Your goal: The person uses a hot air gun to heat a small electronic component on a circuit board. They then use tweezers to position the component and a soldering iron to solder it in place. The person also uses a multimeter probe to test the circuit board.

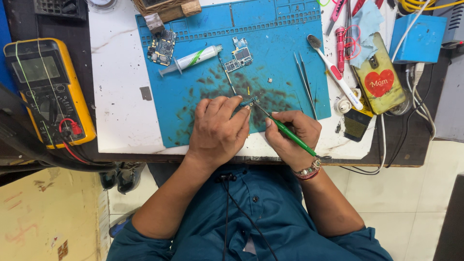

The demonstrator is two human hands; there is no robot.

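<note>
The left hand [217,131] pinches a small blue-green circuit piece [249,101] between its fingertips and presses it down on the blue silicone repair mat [290,43], fingers closed on the part and the palm resting flat on the mat's near edge. The right hand [294,137] is closed like a pen grip around a green-handled screwdriver [288,133], whose thin metal tip reaches up and left to touch the small piece just beside the left fingertips. Judging by how things lie, the job is well into the middle — the device is already in parts: one larger circuit board [162,47] lies near the mat's upper left corner, a second board [239,55] lies in the upper middle, and a syringe of paste [191,60] rests slanted between them, so the opening-up appears done. The dark smears across the middle of the mat suggest much work has gone on at this spot. What seems left is the fine work on the small piece itself, and none of the boards are rejoined yet. A pair of tweezers [304,79] lies unused to the right of the hands, a white-and-red brush [333,72] beyond it, and a yellow multimeter [48,89] sits well apart on the left — its leads not in use.
</note>
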